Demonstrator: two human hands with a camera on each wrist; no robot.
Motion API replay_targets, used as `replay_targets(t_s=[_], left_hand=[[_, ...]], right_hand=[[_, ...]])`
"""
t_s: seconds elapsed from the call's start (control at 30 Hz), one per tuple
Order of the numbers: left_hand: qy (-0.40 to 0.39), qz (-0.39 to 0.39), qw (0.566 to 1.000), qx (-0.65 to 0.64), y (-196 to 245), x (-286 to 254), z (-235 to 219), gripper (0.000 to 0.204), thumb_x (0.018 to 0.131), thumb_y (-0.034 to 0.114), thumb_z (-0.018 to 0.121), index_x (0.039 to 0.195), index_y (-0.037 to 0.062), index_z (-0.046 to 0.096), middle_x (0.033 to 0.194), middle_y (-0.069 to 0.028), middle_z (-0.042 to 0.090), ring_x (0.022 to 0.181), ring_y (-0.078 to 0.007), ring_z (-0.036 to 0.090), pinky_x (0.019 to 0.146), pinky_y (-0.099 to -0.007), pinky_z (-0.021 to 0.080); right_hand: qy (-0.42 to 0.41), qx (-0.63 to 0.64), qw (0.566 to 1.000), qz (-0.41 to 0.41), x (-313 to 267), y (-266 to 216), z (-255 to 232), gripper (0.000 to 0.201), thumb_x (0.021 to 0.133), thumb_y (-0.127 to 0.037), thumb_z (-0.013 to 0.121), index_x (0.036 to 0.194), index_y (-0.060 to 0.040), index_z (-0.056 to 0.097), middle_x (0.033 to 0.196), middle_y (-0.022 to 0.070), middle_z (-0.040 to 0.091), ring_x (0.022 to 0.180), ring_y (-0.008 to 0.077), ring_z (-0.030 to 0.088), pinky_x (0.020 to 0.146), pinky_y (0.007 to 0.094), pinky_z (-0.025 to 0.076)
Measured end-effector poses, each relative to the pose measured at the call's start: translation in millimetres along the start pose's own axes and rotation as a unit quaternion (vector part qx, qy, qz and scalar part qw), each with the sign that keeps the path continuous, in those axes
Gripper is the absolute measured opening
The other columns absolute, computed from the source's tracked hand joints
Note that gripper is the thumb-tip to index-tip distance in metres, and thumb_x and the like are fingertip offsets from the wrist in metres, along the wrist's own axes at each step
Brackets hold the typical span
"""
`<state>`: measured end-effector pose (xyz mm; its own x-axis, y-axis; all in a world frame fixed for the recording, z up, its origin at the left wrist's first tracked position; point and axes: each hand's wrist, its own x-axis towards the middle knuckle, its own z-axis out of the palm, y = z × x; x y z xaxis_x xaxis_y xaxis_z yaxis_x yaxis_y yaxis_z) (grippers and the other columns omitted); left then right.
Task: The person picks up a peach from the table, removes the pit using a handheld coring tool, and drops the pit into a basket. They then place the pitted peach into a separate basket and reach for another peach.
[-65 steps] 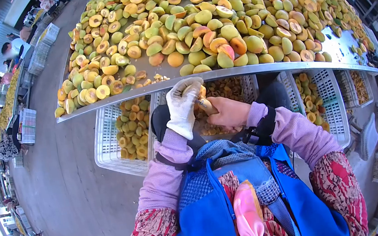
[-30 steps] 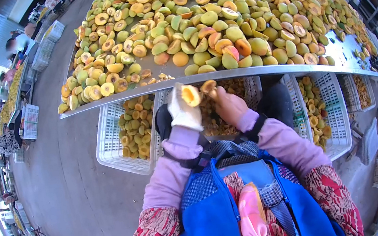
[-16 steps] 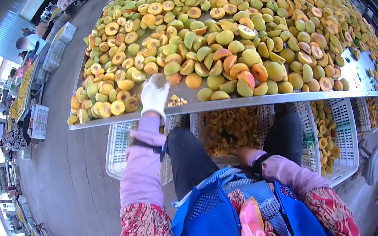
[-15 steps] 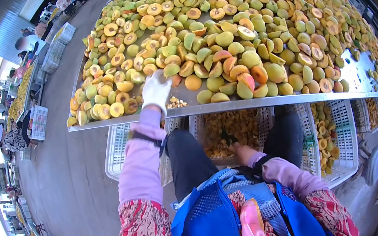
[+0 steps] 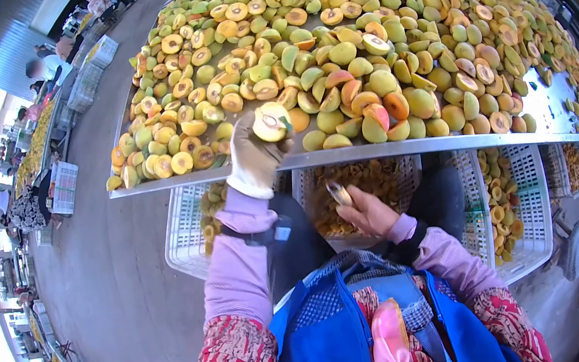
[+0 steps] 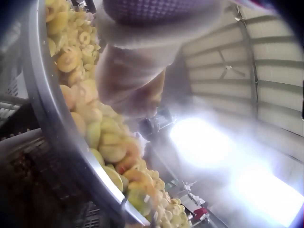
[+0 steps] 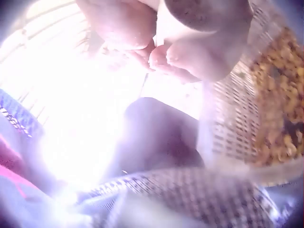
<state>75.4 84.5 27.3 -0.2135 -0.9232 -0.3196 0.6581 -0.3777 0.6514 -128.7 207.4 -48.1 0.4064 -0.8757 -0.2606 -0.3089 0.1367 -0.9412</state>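
Note:
My gloved left hand (image 5: 254,159) holds a cut peach half (image 5: 270,122) over the near edge of the metal table (image 5: 345,156). Its pale cut face and the pit area show, with a green leaf against it. Lower and to the right, my bare right hand (image 5: 374,213) grips a small pitting tool (image 5: 339,193) with a light handle and a metal end. In the left wrist view the glove (image 6: 130,71) hides the peach half. Glare washes out much of the right wrist view, where the fingers (image 7: 209,57) are curled.
Peach halves (image 5: 346,54) are heaped across the table. Beneath its edge, a white crate (image 5: 410,197) of small orange pieces stands between the knees. More white crates (image 5: 532,221) with peach halves stand either side. Other people work along tables at the far left.
My left hand went from working with the right to the heap, then came back toward me with a peach half. My right hand dipped to the crate and has risen with the pitting tool.

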Motion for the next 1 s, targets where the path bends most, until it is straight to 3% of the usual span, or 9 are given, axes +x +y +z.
replay_targets(t_s=[0.03,0.07,0.13,0.23,0.37,0.6,0.63,0.77,1.0], left_hand=[[-0.025,0.004,0.998,-0.049,-10.4,-12.3,3.7,0.038,0.088,0.035,0.043,0.109,0.0039,0.049,0.089,-0.0126,0.059,0.071,-0.0254,0.059,0.057,-0.0323,0.050],[-0.068,0.107,0.987,0.099,-28.4,-15.5,-13.6,0.039,0.088,0.035,0.041,0.108,0.0034,0.050,0.094,-0.0134,0.059,0.079,-0.0271,0.058,0.065,-0.0372,0.050],[-0.100,-0.016,0.987,-0.121,-36.4,-39.8,-2.4,0.042,0.087,0.037,0.042,0.107,0.0017,0.052,0.098,-0.0151,0.058,0.086,-0.0300,0.058,0.073,-0.0406,0.049],[0.007,0.041,0.994,-0.103,-55.3,-64.4,23.3,0.038,0.089,0.034,0.040,0.108,0.0027,0.051,0.100,-0.0141,0.058,0.093,-0.0298,0.056,0.082,-0.0408,0.047],[-0.081,0.103,0.991,-0.037,-82.0,-68.3,24.7,0.039,0.092,0.035,0.040,0.113,0.0024,0.046,0.105,-0.0150,0.055,0.098,-0.0295,0.054,0.090,-0.0403,0.043],[-0.077,0.164,0.982,-0.057,-88.5,-70.5,11.2,0.046,0.091,0.039,0.045,0.120,0.0042,0.039,0.112,-0.0116,0.051,0.100,-0.0224,0.053,0.089,-0.0364,0.044],[-0.031,0.137,0.988,-0.059,-83.6,-77.9,17.6,0.050,0.090,0.047,0.042,0.116,0.0042,0.045,0.098,-0.0121,0.058,0.088,-0.0255,0.058,0.080,-0.0385,0.048],[0.064,0.192,0.977,0.073,-90.5,-75.5,15.6,0.049,0.093,0.045,0.033,0.106,0.0021,0.052,0.091,-0.0091,0.059,0.081,-0.0201,0.058,0.075,-0.0306,0.048],[0.085,0.201,0.973,0.082,-93.1,-79.8,25.6,0.050,0.093,0.046,0.032,0.100,0.0008,0.053,0.086,-0.0086,0.059,0.078,-0.0173,0.056,0.072,-0.0281,0.047]], right_hand=[[0.012,0.004,0.998,-0.068,1.2,-9.8,1.4,0.028,0.086,-0.025,0.054,0.093,-0.0014,0.041,0.076,0.0230,0.055,0.073,0.0394,0.055,0.062,0.0413,0.043],[0.035,-0.043,0.993,-0.105,-1.8,-33.0,-0.4,0.029,0.085,-0.024,0.054,0.095,-0.0005,0.039,0.078,0.0253,0.055,0.076,0.0427,0.054,0.063,0.0425,0.043],[0.133,-0.077,0.968,-0.196,-3.6,-50.1,6.1,0.031,0.085,-0.023,0.054,0.097,0.0003,0.037,0.080,0.0268,0.055,0.079,0.0439,0.053,0.064,0.0443,0.043],[0.140,-0.115,0.962,-0.204,-10.5,-69.7,2.1,0.032,0.085,-0.022,0.053,0.099,0.0009,0.036,0.082,0.0278,0.055,0.081,0.0442,0.053,0.066,0.0453,0.044],[0.139,-0.144,0.963,-0.180,-7.4,-63.1,3.5,0.031,0.086,-0.023,0.053,0.100,0.0003,0.037,0.083,0.0278,0.056,0.082,0.0444,0.053,0.067,0.0457,0.043],[0.137,-0.129,0.966,-0.180,-18.6,-49.8,-4.8,0.032,0.084,-0.022,0.055,0.096,0.0012,0.036,0.080,0.0276,0.056,0.079,0.0449,0.053,0.066,0.0467,0.043],[0.145,-0.149,0.963,-0.173,-22.6,-52.7,-3.5,0.032,0.085,-0.022,0.054,0.095,0.0015,0.036,0.079,0.0272,0.056,0.078,0.0448,0.054,0.065,0.0472,0.042],[0.162,-0.163,0.947,-0.227,-19.9,-59.8,8.0,0.032,0.085,-0.022,0.054,0.094,0.0017,0.035,0.073,0.0269,0.056,0.072,0.0447,0.054,0.060,0.0485,0.042],[0.143,-0.164,0.954,-0.204,-7.8,-56.8,17.8,0.030,0.085,-0.017,0.054,0.095,0.0008,0.033,0.073,0.0262,0.054,0.072,0.0449,0.053,0.059,0.0462,0.042]])
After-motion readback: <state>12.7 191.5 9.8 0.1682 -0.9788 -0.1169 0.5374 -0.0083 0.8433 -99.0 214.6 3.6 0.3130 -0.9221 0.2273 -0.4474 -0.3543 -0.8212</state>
